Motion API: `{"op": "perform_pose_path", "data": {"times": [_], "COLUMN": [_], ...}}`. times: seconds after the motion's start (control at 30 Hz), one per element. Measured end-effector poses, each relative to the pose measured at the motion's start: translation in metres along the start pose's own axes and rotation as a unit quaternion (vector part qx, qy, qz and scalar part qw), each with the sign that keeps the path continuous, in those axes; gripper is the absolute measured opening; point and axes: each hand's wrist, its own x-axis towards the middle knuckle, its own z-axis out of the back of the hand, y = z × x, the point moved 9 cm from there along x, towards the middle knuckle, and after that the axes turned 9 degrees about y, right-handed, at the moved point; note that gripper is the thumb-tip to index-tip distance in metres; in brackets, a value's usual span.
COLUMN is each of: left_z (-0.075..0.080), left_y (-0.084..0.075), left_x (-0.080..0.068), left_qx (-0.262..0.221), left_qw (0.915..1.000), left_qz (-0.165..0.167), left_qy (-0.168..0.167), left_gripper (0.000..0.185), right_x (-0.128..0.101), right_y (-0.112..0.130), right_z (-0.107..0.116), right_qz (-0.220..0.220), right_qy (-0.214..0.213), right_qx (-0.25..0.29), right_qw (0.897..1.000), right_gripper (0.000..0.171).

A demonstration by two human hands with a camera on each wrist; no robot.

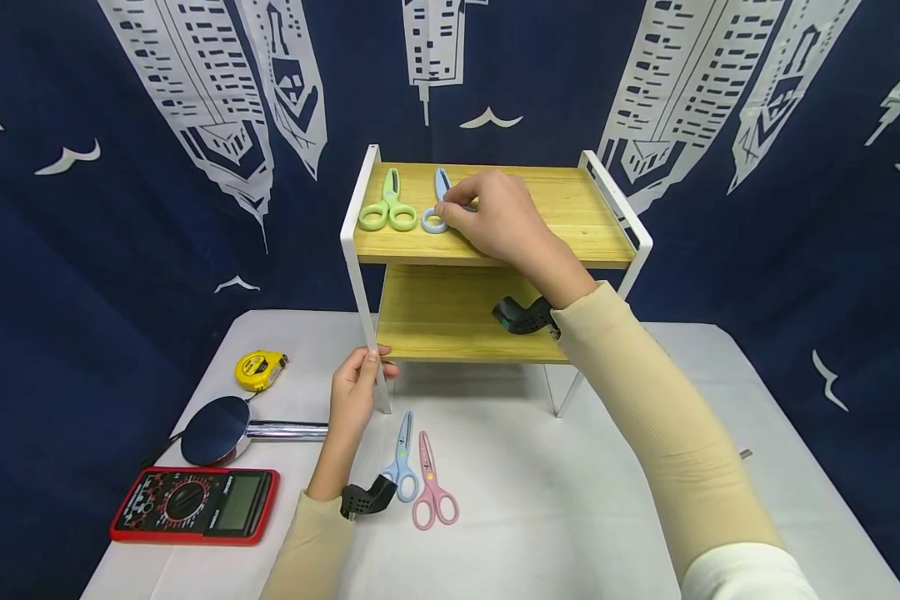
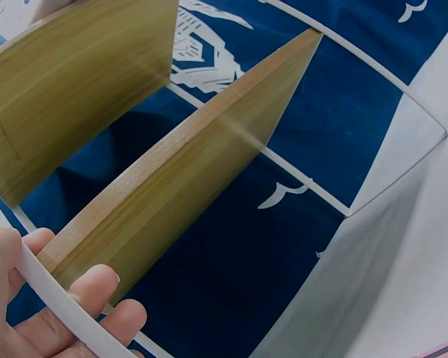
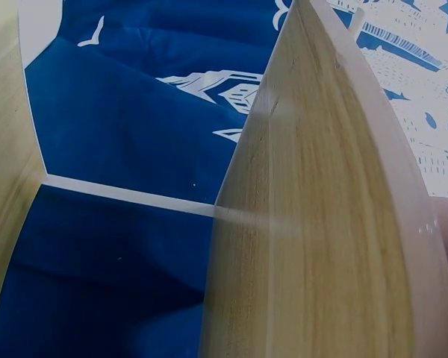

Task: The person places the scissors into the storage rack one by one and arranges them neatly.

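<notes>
A two-tier wooden rack [image 1: 570, 208] with a white metal frame stands at the back of the white table. On its top shelf lie green scissors [image 1: 387, 208] and, beside them, light blue scissors [image 1: 435, 200]. My right hand [image 1: 459, 208] reaches over the top shelf, its curled fingers pinching the handle of the light blue scissors. My left hand [image 1: 366, 371] grips the rack's front left leg [image 1: 362, 292]; in the left wrist view its fingers [image 2: 97, 287] wrap round the white leg [image 2: 56, 294]. The right wrist view shows only the shelf boards [image 3: 313, 246].
Blue scissors [image 1: 403, 458] and pink scissors [image 1: 432, 493] lie on the table [image 1: 570, 500] in front of the rack. At the left are a yellow tape measure [image 1: 258, 369], a round mirror with a chrome handle [image 1: 216, 430] and a red multimeter [image 1: 195, 504]. A dark blue printed curtain hangs behind.
</notes>
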Motion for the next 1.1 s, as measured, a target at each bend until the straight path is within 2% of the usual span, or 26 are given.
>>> {"op": "perform_pose_path", "data": {"times": [0.77, 0.93, 1.03, 1.1], "left_z": [0.0, 0.0, 0.0, -0.001], "left_y": [-0.004, -0.003, -0.002, -0.001], "left_x": [0.0, -0.001, -0.001, -0.001], "left_qx": [0.008, 0.009, 0.008, 0.006], "left_qw": [1.0, 0.9999, 0.9999, 0.9999], "left_qz": [0.003, 0.008, 0.01, 0.009], "left_qy": [-0.004, -0.004, -0.004, -0.003], "left_gripper": [0.029, 0.03, 0.03, 0.03], "right_x": [-0.004, -0.012, -0.025, -0.037], "right_y": [0.003, 0.002, 0.004, 0.007], "right_z": [0.001, 0.005, 0.009, 0.012], "right_qz": [0.01, 0.022, 0.055, 0.088], "right_qy": [-0.005, -0.037, -0.079, -0.117], "right_qx": [-0.004, 0.014, 0.033, 0.041], "right_qw": [1.0, 0.999, 0.995, 0.988], "right_gripper": [0.034, 0.037, 0.035, 0.033]}}
